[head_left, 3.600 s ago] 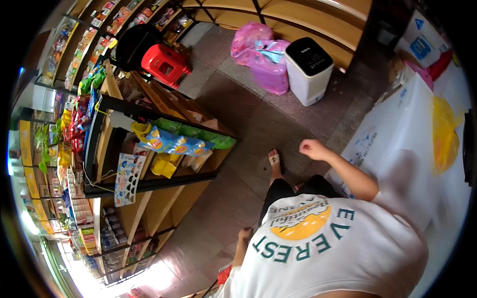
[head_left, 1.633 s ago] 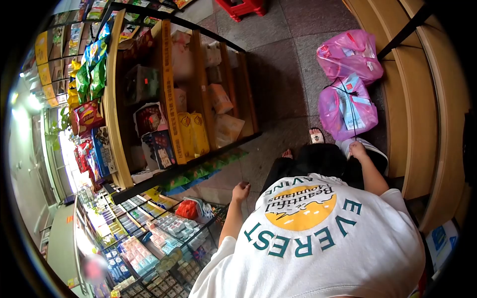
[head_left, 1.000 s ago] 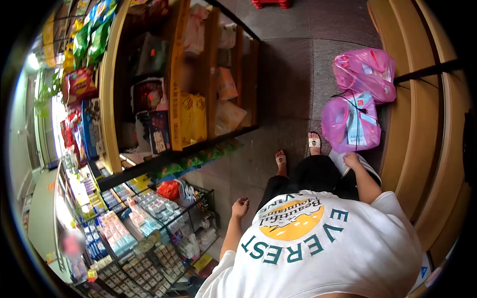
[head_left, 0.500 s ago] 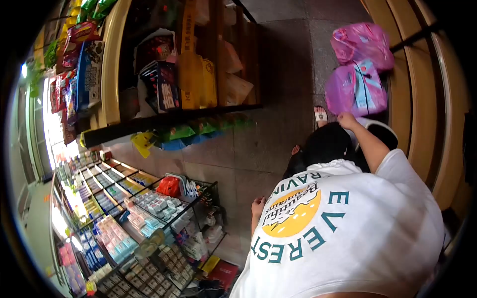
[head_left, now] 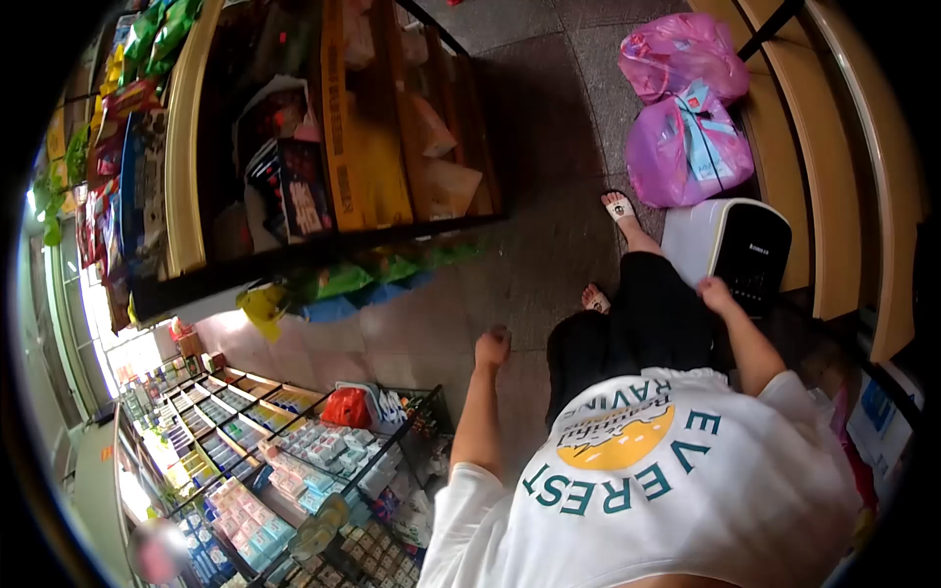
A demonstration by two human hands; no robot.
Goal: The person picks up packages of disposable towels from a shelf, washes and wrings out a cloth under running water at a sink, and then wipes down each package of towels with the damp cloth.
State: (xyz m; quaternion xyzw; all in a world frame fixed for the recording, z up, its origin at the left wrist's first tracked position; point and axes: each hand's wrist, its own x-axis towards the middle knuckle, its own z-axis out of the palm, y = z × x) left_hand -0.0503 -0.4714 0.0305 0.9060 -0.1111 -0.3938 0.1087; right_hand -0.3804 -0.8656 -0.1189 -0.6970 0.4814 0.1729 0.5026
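My left hand [head_left: 493, 347] hangs over the tiled floor [head_left: 421, 338] with its fingers curled in. Nothing shows in it. To its left stand the display racks of small packets [head_left: 323, 431]. My right hand [head_left: 717, 293] is also closed, with nothing seen in it. It is nearest to a white and black box-shaped appliance [head_left: 750, 250], overlapping its lower edge in the view; whether they touch I cannot tell. Beyond the appliance, two pink plastic bags [head_left: 681, 54] rest on the floor, the nearer one [head_left: 676, 162] holding something light blue.
A shelf unit [head_left: 181, 186] with boxes and snack bags stands at upper left. Green packets [head_left: 368, 274] hang along its lower edge. Wooden shelves [head_left: 823, 167] run down the right side. A red bag [head_left: 346, 408] sits on the racks at lower left.
My left hand has come forward, away from my shirt. My right hand now appears beside the appliance instead of by the pink bag. The view has shifted, showing more of my legs and the appliance.
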